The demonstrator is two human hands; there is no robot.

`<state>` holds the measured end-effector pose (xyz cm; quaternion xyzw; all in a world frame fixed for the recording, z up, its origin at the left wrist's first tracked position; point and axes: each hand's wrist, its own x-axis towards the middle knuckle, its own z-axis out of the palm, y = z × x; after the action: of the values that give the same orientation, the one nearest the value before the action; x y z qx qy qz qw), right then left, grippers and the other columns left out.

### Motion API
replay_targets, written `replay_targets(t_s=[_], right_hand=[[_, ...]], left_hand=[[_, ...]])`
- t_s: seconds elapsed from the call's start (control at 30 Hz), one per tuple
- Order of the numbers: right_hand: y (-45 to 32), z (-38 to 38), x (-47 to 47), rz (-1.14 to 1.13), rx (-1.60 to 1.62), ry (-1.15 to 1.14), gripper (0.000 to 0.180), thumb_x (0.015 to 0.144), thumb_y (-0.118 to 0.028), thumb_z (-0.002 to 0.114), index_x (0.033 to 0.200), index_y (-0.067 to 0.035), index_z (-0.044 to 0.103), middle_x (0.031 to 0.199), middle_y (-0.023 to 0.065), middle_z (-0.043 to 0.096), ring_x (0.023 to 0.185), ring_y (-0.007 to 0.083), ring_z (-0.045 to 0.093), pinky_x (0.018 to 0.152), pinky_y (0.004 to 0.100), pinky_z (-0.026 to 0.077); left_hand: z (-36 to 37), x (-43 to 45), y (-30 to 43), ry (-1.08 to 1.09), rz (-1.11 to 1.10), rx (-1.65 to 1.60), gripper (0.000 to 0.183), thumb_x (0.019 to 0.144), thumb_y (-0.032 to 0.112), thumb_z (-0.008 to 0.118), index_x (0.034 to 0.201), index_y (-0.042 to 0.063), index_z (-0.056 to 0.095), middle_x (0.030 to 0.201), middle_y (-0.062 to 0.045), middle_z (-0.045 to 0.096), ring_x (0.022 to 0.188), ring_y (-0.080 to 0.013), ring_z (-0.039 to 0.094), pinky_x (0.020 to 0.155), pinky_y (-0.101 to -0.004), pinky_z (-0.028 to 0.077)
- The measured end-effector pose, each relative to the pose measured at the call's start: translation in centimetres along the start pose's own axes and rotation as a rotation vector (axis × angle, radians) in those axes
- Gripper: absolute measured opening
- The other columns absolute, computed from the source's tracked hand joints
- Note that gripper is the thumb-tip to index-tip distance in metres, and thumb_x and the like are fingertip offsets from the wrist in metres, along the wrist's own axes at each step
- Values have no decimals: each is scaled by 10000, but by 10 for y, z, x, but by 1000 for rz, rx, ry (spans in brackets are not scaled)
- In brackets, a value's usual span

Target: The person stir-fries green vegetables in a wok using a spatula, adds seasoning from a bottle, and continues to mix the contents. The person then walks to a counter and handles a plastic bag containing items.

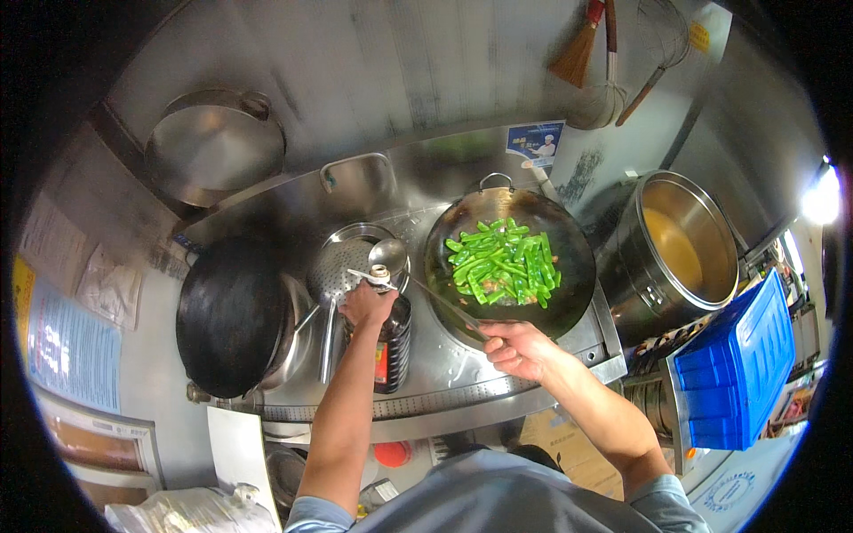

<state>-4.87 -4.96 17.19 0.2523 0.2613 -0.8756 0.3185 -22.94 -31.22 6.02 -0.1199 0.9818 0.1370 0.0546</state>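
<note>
My left hand [368, 304] grips the top of a large dark plastic jug [398, 346], just below its uncapped neck. The jug stands on the steel stove top and has a red label on its side. In my right hand [516, 348] is the handle of a metal ladle [388, 255]. The ladle's bowl is beyond the jug's mouth, over a perforated strainer [336, 266] that rests on a metal pot [360, 230]. To the right, a wok [573, 280] holds cut green peppers [503, 260] with small brown bits among them.
A dark wok [230, 320] leans at the left over a steel pot [293, 340]. A tall stockpot [633, 266] of yellowish liquid stands right, behind a blue plastic bin [736, 373]. A faucet pipe [353, 160] rises at the back. Brushes [580, 50] and a wire strainer [663, 36] hang above.
</note>
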Motion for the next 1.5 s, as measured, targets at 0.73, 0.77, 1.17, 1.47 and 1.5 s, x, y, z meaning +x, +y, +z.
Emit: replay_targets(t_s=[0.73, 0.77, 1.17, 1.47, 1.5], right_hand=[[-16, -10, 14, -4, 74, -9, 118, 972, -99, 497, 1087, -83, 521, 652, -34, 416, 448, 22, 326, 349, 159, 223], [-17, -10, 15, 1, 83, -11, 119, 973, -99, 496, 1088, -85, 520, 653, -34, 417, 448, 22, 326, 350, 159, 225], [-20, -11, 28, 11, 81, -70, 98, 971, -114, 514, 894, -117, 455, 640, -30, 410, 449, 41, 336, 366, 178, 236], [-8, -17, 26, 78, 79, -57, 101, 973, -118, 517, 897, -122, 450, 642, -24, 409, 449, 46, 339, 350, 183, 238], [-4, -20, 27, 96, 84, -58, 100, 974, -120, 516, 899, -122, 450, 640, -25, 407, 448, 46, 339, 346, 182, 237]], left_hand=[[8, 22, 28, -97, 2, 38, 654, 669, 508, 752, 1169, 103, 636, 1194, -127, 640, 1191, -301, 535, 1032, -578, 329], [10, 25, 28, -99, -4, 44, 651, 668, 507, 753, 1166, 103, 638, 1192, -127, 641, 1189, -302, 537, 1033, -580, 328], [11, 34, 31, -88, -7, 64, 616, 658, 508, 754, 1116, 107, 668, 1174, -131, 653, 1161, -303, 566, 1025, -535, 355], [22, 20, 10, -82, -12, 63, 626, 639, 510, 749, 1081, 72, 684, 1157, -155, 656, 1135, -319, 583, 1036, -547, 333], [27, 16, 2, -67, -1, 66, 630, 637, 509, 749, 1080, 67, 684, 1158, -161, 653, 1135, -323, 583, 1040, -552, 326]])
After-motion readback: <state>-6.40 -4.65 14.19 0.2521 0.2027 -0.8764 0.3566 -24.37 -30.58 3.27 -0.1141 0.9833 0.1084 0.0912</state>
